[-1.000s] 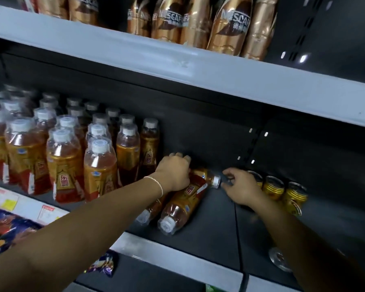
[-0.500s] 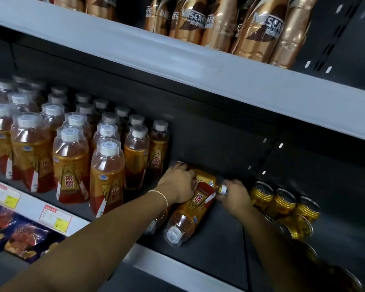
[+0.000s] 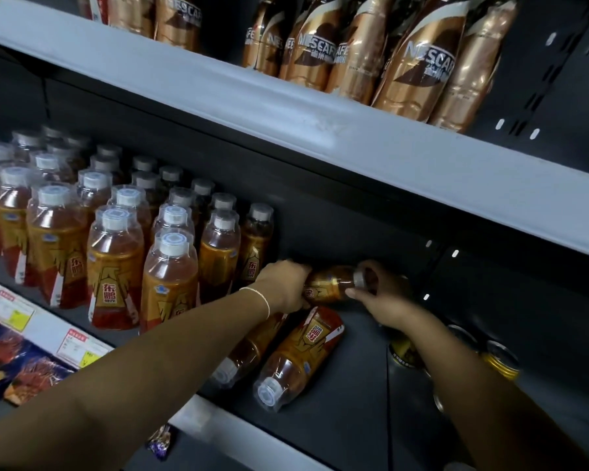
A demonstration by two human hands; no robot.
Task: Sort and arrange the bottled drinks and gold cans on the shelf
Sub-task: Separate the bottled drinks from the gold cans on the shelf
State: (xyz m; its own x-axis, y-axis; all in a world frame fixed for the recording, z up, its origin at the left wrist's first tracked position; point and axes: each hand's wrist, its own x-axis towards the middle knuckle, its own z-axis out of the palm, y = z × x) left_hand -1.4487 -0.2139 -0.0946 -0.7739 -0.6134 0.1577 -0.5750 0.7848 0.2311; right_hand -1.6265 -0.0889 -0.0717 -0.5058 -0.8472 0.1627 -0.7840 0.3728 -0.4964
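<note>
Amber drink bottle (image 3: 329,283) being held on its side at the shelf (image 3: 354,385) back, fingers of the left hand (image 3: 281,287) being clamped round its base, fingers of the right hand (image 3: 385,299) being clamped round its cap

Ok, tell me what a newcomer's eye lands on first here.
The left hand and right hand grip a small amber plastic bottle lying sideways on the dark metal shelf. Two toppled amber bottles lie just in front, right of tidy rows of upright white-capped bottles.
</note>
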